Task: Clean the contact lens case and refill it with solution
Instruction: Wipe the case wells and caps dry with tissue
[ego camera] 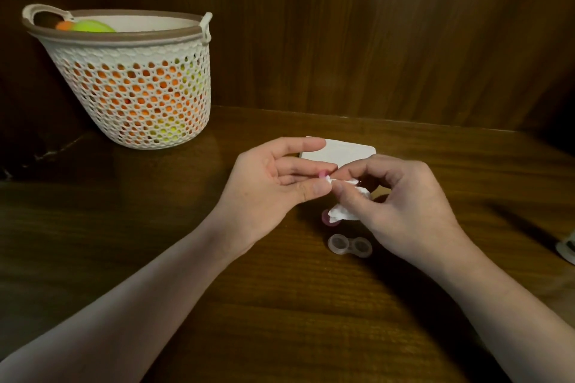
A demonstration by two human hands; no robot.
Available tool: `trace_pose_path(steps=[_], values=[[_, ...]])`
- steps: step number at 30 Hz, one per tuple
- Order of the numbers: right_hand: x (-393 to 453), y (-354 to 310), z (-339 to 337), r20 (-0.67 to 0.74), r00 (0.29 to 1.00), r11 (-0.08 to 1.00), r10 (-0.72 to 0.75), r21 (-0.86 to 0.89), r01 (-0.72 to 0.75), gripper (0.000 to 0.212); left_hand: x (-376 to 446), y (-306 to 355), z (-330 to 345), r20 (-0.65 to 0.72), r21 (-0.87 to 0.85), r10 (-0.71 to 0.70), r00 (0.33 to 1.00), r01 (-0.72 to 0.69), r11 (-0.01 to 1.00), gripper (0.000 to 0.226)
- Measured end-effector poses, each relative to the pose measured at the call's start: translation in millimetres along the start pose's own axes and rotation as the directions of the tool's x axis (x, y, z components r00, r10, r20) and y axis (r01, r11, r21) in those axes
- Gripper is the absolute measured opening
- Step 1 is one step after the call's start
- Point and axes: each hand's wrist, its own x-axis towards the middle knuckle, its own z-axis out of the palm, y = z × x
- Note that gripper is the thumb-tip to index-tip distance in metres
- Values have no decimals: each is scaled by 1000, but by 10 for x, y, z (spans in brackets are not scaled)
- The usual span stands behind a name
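Note:
The clear contact lens case (350, 245) lies open on the wooden table, both wells uncovered, just below my hands. My left hand (273, 183) pinches a small pink cap (323, 174) between thumb and fingers. My right hand (401, 205) holds a crumpled white tissue (345, 210) pressed against that cap. A second pink cap (326, 218) rests on the table, half hidden under the tissue. No solution bottle can be made out.
A folded white tissue pad (348, 150) lies behind my hands. A white mesh basket (140, 96) with orange and green items stands at the back left. A white object (567, 250) shows at the right edge. A wooden wall closes the back.

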Motion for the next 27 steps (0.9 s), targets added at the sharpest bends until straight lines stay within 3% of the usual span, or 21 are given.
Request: trace_pose_path(steps=[4, 8, 12, 15, 19, 23, 27], values=[[-21, 28, -28, 39, 999, 983, 33, 180, -40, 5, 11, 20, 12, 20, -13, -33, 999, 34, 999, 56], [-38, 37, 19, -45, 993, 935, 111, 344, -89, 4, 19, 64, 16, 61, -20, -56, 997, 57, 998, 55], [-19, 34, 38, -137, 989, 993, 61, 108, -47, 8, 16, 59, 26, 26, -27, -37, 999, 38, 999, 55], [-8, 15, -5, -58, 998, 1000, 22, 17, -21, 11, 5, 50, 20, 14, -2, -27, 1000, 27, 1000, 55], [-6, 47, -76, 53, 998, 985, 31, 170, -40, 3, 1, 54, 17, 39, 37, -38, 999, 36, 999, 55], [-26, 36, -39, 4, 994, 913, 110, 394, -103, 6, 7, 89, 34, 47, 43, -37, 998, 35, 998, 54], [-21, 55, 7, -65, 993, 968, 94, 241, -75, 4, 9, 86, 29, 35, 30, -50, 998, 49, 998, 55]])
